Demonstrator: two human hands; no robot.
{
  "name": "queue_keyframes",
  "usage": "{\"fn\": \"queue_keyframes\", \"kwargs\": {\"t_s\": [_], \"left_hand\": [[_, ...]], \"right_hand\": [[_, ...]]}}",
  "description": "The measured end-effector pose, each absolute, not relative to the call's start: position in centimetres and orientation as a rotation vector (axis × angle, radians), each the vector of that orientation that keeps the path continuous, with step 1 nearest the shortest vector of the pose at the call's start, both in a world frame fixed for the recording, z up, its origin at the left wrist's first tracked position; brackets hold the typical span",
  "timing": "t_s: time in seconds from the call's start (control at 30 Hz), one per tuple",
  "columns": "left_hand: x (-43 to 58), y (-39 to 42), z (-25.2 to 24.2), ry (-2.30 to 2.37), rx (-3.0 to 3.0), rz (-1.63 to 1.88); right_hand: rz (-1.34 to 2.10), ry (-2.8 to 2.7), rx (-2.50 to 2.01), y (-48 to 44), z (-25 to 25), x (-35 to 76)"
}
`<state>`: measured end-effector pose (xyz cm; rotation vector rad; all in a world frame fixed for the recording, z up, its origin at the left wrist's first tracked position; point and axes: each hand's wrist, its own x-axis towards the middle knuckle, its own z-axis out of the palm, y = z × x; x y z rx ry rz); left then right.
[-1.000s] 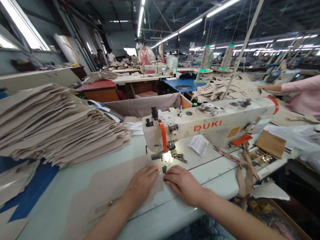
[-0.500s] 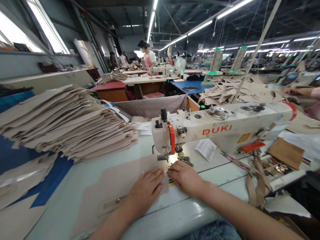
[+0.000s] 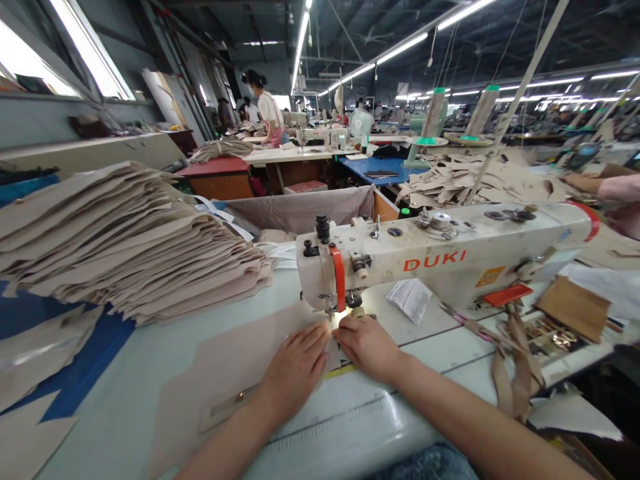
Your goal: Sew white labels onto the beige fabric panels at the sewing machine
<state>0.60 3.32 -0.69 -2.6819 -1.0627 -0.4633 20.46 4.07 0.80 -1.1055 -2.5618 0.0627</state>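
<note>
A flat beige fabric piece point(image 3: 215, 363) lies on the sewing machine's pale bed, its right edge under the needle area of the white DUKI sewing machine point(image 3: 380, 267). My left hand point(image 3: 300, 360) rests flat on this fabric, fingers stretched toward the lit needle. Just right of the needle, my right hand point(image 3: 367, 347) has its fingers curled and pressed together at the fabric's edge; the fingertips partly hide what they grip. A slot with a small metal piece point(image 3: 241, 396) shows in the fabric beside my left wrist. My hands cover the presser foot.
A tall stack of beige fabric pieces point(image 3: 150, 247) stands at the left. Right of the machine head lie a white printed packet point(image 3: 410, 300), pink-handled snips point(image 3: 470, 323), beige straps point(image 3: 520, 367) and a tray of metal fittings point(image 3: 560, 340). A co-worker's arm point(image 3: 610, 187) shows at far right.
Both hands and the fabric have shifted slightly forward, toward the needle. The person in the background has moved left and turned. The view has shifted a little.
</note>
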Motion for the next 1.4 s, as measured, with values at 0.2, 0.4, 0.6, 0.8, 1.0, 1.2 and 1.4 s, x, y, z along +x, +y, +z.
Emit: {"fn": "queue_keyframes", "kwargs": {"t_s": [0.2, 0.4, 0.6, 0.8, 1.0, 1.2, 1.4], "left_hand": [[0.5, 4.3, -0.9, -1.073, -2.719, -0.534], [0.3, 4.9, -0.9, -1.05, -2.727, -0.58], [0.3, 4.9, -1.0, -1.041, -2.732, -0.597], [0.1, 5.0, -1.1, -0.998, -2.729, -0.589], [0.3, 5.7, -0.8, -0.984, -2.704, -0.537], [0.7, 6.6, -0.4, -1.05, -2.674, -0.532], [0.1, 5.8, -0.6, -1.109, -2.677, -0.473]], "right_hand": [[0.052, -2.495, -1.115, 4.3, 0.7, 20.3], [0.037, -2.504, -1.137, 4.5, 1.1, 20.3], [0.029, -2.494, -1.14, 4.5, 0.9, 20.2], [0.058, -2.482, -1.142, 4.6, 0.9, 20.2], [0.033, -2.495, -1.149, 4.5, 1.0, 20.2], [-0.014, -2.547, -1.152, 4.5, 1.0, 20.3], [-0.03, -2.49, -1.148, 4.2, 0.7, 20.5]]}}
